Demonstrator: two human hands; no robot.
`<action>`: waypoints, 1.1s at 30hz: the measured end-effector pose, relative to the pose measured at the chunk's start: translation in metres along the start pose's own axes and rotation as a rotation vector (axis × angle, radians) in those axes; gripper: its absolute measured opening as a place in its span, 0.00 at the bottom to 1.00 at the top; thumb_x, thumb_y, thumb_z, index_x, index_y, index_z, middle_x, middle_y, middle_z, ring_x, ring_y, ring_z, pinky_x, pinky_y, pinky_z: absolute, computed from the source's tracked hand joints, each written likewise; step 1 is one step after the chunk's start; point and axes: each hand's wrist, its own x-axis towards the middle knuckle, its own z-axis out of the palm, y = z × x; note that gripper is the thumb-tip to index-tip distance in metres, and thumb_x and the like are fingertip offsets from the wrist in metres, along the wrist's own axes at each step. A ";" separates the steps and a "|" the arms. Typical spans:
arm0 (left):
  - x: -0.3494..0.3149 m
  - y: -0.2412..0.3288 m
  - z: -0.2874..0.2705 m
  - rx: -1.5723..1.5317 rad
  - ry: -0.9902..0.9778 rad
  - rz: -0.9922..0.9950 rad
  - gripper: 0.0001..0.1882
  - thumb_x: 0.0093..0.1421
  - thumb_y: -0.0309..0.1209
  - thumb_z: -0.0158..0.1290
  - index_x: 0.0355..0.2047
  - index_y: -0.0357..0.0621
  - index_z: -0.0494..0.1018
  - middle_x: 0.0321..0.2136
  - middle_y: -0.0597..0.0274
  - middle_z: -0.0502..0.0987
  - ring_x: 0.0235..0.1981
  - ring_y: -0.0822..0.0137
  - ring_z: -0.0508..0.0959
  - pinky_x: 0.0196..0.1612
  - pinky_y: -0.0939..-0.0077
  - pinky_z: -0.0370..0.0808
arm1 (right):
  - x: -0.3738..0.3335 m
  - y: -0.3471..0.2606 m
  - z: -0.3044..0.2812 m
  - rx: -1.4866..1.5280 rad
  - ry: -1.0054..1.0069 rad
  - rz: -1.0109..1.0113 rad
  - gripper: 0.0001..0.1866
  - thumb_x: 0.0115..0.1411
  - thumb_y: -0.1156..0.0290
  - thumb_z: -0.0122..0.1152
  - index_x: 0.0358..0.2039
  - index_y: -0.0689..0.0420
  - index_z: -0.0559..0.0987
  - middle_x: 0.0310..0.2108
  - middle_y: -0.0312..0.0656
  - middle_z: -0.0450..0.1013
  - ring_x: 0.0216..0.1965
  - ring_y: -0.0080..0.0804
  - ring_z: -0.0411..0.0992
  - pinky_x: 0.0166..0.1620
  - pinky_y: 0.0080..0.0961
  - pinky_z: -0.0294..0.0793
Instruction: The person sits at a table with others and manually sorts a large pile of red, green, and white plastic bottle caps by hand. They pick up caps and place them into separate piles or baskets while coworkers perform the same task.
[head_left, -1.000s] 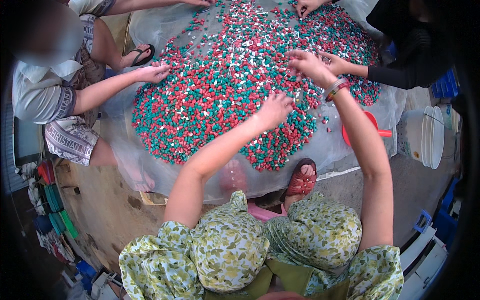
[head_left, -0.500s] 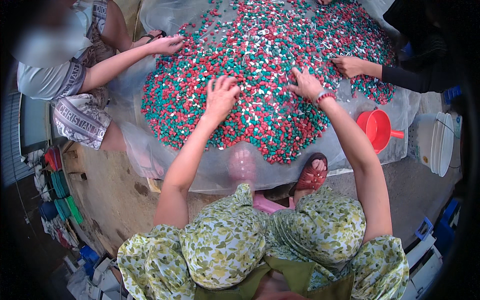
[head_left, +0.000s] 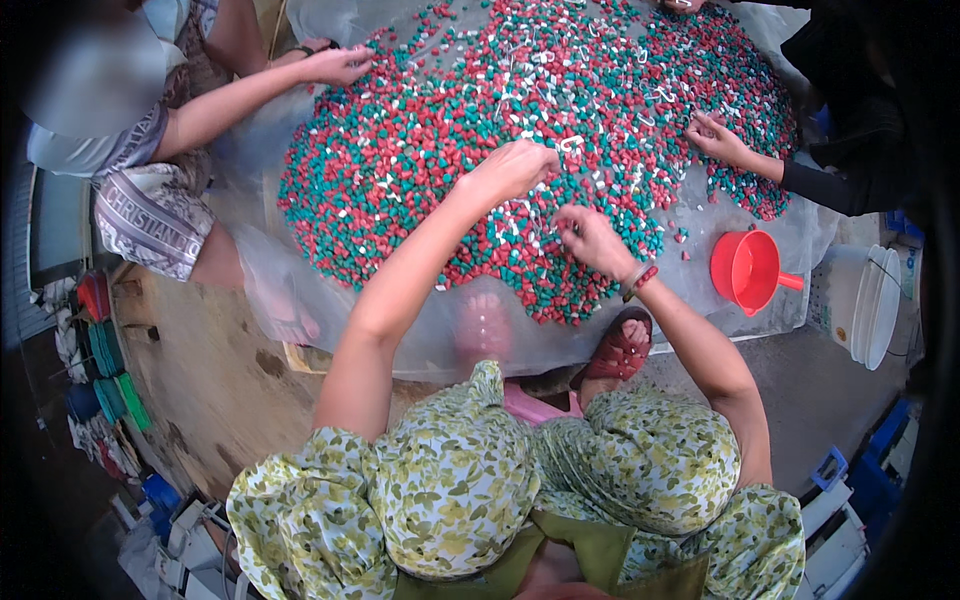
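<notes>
A wide heap of small red, green and white plastic pieces (head_left: 430,185) covers the plastic sheet (head_left: 400,345) before me. My left hand (head_left: 512,170) reaches over the middle of the heap, its fingers bent down and pressed together beside a white hook-shaped piece (head_left: 571,145). What its fingertips hold, if anything, is hidden. Nearer to me, my right hand (head_left: 595,243) is curled at the heap's near right part, a beaded bracelet on its wrist. A dark spot shows between its thumb and fingers, too small to name.
A red dipper (head_left: 738,272) with a handle rests on the sheet at right, beside white buckets (head_left: 868,305). One co-worker's hand (head_left: 340,66) is at the heap's left edge, another's (head_left: 718,138) at its right. Part of a further hand (head_left: 684,5) shows at the far edge.
My left hand has moved right to the heap's middle and its fingers have closed. My right hand has drawn nearer to me and curled. The right co-worker's hand has shifted slightly right.
</notes>
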 end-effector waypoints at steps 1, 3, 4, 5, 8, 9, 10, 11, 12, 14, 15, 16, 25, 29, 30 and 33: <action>0.007 0.007 -0.001 0.048 -0.124 -0.051 0.09 0.57 0.24 0.51 0.38 0.41 0.76 0.34 0.53 0.80 0.37 0.55 0.79 0.41 0.64 0.75 | 0.003 -0.004 -0.009 0.112 -0.001 0.064 0.06 0.56 0.77 0.53 0.35 0.59 0.74 0.26 0.39 0.71 0.26 0.28 0.69 0.32 0.29 0.71; 0.004 0.024 -0.008 0.016 -0.302 -0.145 0.10 0.55 0.23 0.53 0.38 0.41 0.76 0.33 0.52 0.79 0.37 0.55 0.79 0.41 0.63 0.75 | 0.001 -0.018 -0.033 0.100 -0.020 0.256 0.08 0.56 0.78 0.51 0.36 0.61 0.76 0.26 0.43 0.74 0.28 0.27 0.73 0.34 0.28 0.73; 0.001 0.031 -0.009 0.003 -0.391 -0.189 0.10 0.54 0.23 0.54 0.38 0.41 0.76 0.33 0.52 0.79 0.37 0.54 0.79 0.41 0.62 0.75 | 0.001 -0.013 -0.038 0.128 -0.041 0.293 0.09 0.56 0.79 0.51 0.37 0.61 0.76 0.26 0.41 0.75 0.27 0.26 0.73 0.34 0.26 0.73; -0.006 0.029 0.001 0.057 -0.328 -0.095 0.10 0.53 0.23 0.55 0.38 0.42 0.76 0.33 0.52 0.79 0.37 0.54 0.79 0.41 0.62 0.75 | 0.001 -0.006 -0.044 0.157 -0.063 0.330 0.09 0.57 0.79 0.50 0.37 0.61 0.76 0.27 0.40 0.75 0.27 0.25 0.73 0.34 0.25 0.73; -0.031 0.011 0.039 0.205 -0.172 0.042 0.14 0.48 0.22 0.60 0.37 0.43 0.76 0.30 0.54 0.78 0.38 0.53 0.79 0.41 0.60 0.75 | 0.003 -0.001 -0.050 0.217 -0.153 0.356 0.13 0.58 0.80 0.49 0.44 0.60 0.75 0.31 0.36 0.75 0.30 0.22 0.73 0.38 0.24 0.74; -0.032 0.010 0.039 0.142 -0.174 -0.027 0.14 0.48 0.23 0.60 0.38 0.43 0.76 0.30 0.54 0.77 0.38 0.53 0.78 0.41 0.60 0.75 | 0.005 -0.003 -0.054 0.235 -0.183 0.391 0.14 0.58 0.80 0.49 0.45 0.60 0.74 0.31 0.36 0.75 0.30 0.23 0.73 0.39 0.25 0.75; -0.035 0.008 0.036 0.079 -0.176 -0.097 0.14 0.48 0.23 0.60 0.38 0.43 0.76 0.30 0.53 0.77 0.38 0.53 0.78 0.41 0.60 0.75 | 0.008 -0.003 -0.056 0.321 -0.245 0.453 0.19 0.56 0.80 0.52 0.50 0.57 0.72 0.40 0.40 0.75 0.37 0.28 0.74 0.42 0.28 0.75; -0.039 0.005 0.033 0.016 -0.178 -0.168 0.14 0.48 0.23 0.60 0.38 0.43 0.76 0.30 0.53 0.76 0.39 0.53 0.78 0.41 0.60 0.74 | 0.009 -0.006 -0.055 0.189 -0.151 0.306 0.21 0.55 0.80 0.54 0.51 0.56 0.72 0.42 0.42 0.73 0.40 0.30 0.73 0.43 0.29 0.75; -0.041 0.004 0.024 -0.026 -0.165 -0.141 0.11 0.51 0.25 0.59 0.36 0.41 0.75 0.29 0.55 0.75 0.37 0.57 0.78 0.40 0.64 0.75 | 0.009 -0.010 -0.053 0.057 -0.054 0.162 0.23 0.54 0.80 0.55 0.52 0.55 0.71 0.45 0.44 0.72 0.43 0.32 0.72 0.45 0.31 0.74; -0.044 0.007 0.010 -0.176 -0.071 -0.182 0.08 0.53 0.26 0.58 0.34 0.40 0.75 0.29 0.57 0.75 0.35 0.61 0.78 0.39 0.66 0.75 | 0.012 -0.012 -0.050 -0.269 0.023 -0.032 0.31 0.49 0.78 0.61 0.56 0.52 0.69 0.50 0.48 0.66 0.51 0.43 0.66 0.51 0.35 0.71; -0.046 0.007 0.003 -0.248 -0.022 -0.201 0.07 0.54 0.27 0.58 0.33 0.40 0.75 0.29 0.58 0.75 0.34 0.63 0.78 0.39 0.68 0.75 | 0.014 -0.015 -0.046 -0.384 -0.013 -0.046 0.30 0.49 0.78 0.61 0.55 0.52 0.69 0.49 0.48 0.66 0.51 0.44 0.66 0.51 0.35 0.71; -0.049 0.002 0.003 -0.277 0.041 -0.130 0.07 0.57 0.27 0.56 0.35 0.39 0.72 0.29 0.61 0.75 0.35 0.69 0.78 0.36 0.73 0.76 | 0.015 -0.018 -0.041 -0.500 -0.049 -0.059 0.29 0.49 0.77 0.61 0.54 0.52 0.70 0.47 0.47 0.66 0.50 0.45 0.66 0.51 0.34 0.71; -0.053 0.006 0.007 -0.918 0.037 -0.342 0.15 0.60 0.27 0.54 0.46 0.39 0.67 0.29 0.59 0.77 0.29 0.70 0.79 0.29 0.77 0.76 | 0.010 0.004 -0.020 -0.585 -0.078 -0.125 0.20 0.47 0.80 0.58 0.43 0.55 0.75 0.41 0.44 0.65 0.47 0.47 0.65 0.43 0.39 0.75; -0.057 0.005 0.019 -0.335 0.083 -0.098 0.20 0.54 0.30 0.59 0.48 0.47 0.71 0.29 0.60 0.76 0.32 0.62 0.78 0.36 0.68 0.75 | 0.008 -0.008 -0.030 -0.435 -0.004 -0.062 0.23 0.46 0.82 0.58 0.46 0.54 0.75 0.41 0.47 0.65 0.47 0.48 0.65 0.44 0.40 0.73; -0.060 0.007 0.028 -0.165 0.072 0.017 0.21 0.53 0.30 0.59 0.49 0.48 0.71 0.30 0.60 0.76 0.35 0.61 0.77 0.39 0.65 0.75 | 0.006 -0.005 -0.029 -0.466 0.007 -0.087 0.23 0.46 0.82 0.58 0.46 0.54 0.76 0.41 0.47 0.64 0.47 0.47 0.65 0.44 0.40 0.73; -0.064 0.011 0.048 0.055 -0.054 0.044 0.21 0.50 0.29 0.60 0.46 0.47 0.73 0.33 0.58 0.75 0.41 0.56 0.77 0.43 0.62 0.74 | 0.003 0.005 -0.020 -0.581 -0.092 -0.047 0.22 0.46 0.80 0.59 0.45 0.53 0.77 0.40 0.48 0.65 0.46 0.46 0.66 0.44 0.40 0.73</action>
